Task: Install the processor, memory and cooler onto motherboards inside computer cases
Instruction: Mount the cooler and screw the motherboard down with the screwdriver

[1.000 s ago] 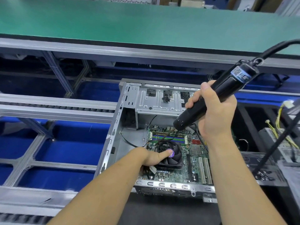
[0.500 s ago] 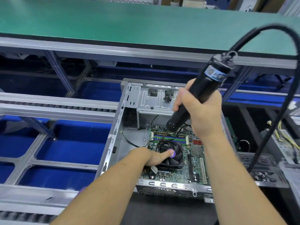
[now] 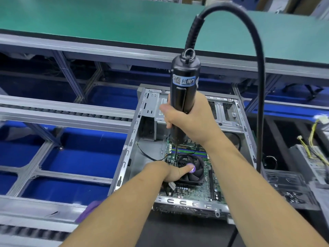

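An open grey computer case [image 3: 132, 139] lies in front of me with a green motherboard [image 3: 195, 189] inside. A black fan cooler [image 3: 195, 172] with a purple hub sits on the board, and memory sticks [image 3: 193, 152] run behind it. My left hand [image 3: 170, 172] holds the cooler's left edge, its thumb pressing on the hub. My right hand [image 3: 188, 120] grips a black electric screwdriver [image 3: 183, 86], now nearly upright. Its thin bit reaches down to the cooler's back left corner.
The screwdriver's thick black cable [image 3: 256, 72] arches up and down the right side. A green conveyor belt [image 3: 106, 22] runs behind the case. Roller rails [image 3: 62, 113] and blue floor lie to the left. A power supply with yellow wires [image 3: 313, 154] sits at the right.
My right hand has swung the screwdriver from a slant to nearly upright and moved it left, bringing the bit to the cooler's back left corner. My left hand has stayed on the cooler.
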`<state>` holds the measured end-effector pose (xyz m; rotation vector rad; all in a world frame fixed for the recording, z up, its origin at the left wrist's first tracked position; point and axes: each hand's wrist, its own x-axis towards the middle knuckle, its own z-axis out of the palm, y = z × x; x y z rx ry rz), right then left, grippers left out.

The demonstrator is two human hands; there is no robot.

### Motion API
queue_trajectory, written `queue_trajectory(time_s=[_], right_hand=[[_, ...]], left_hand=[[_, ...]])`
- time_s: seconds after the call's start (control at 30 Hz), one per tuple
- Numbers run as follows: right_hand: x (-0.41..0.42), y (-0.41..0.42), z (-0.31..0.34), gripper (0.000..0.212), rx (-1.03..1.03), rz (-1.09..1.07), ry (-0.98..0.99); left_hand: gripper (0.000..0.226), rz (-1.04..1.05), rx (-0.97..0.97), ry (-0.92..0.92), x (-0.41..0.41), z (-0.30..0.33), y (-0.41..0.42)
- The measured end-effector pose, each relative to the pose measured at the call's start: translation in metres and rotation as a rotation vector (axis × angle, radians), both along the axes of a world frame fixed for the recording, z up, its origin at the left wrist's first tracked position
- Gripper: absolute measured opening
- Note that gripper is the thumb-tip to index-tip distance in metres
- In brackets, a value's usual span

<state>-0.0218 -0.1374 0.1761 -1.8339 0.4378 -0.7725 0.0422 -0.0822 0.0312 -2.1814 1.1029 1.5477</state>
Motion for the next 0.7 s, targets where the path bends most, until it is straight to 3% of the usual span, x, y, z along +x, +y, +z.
queue_trajectory(time_s=[0.7], right_hand=[[0.0013,0.0006,-0.0069,0.054,0.02,-0.022,0.001]], left_hand=[[0.143,-0.081,0.02,-0.106,-0.0026,0.0021,-0.0009]])
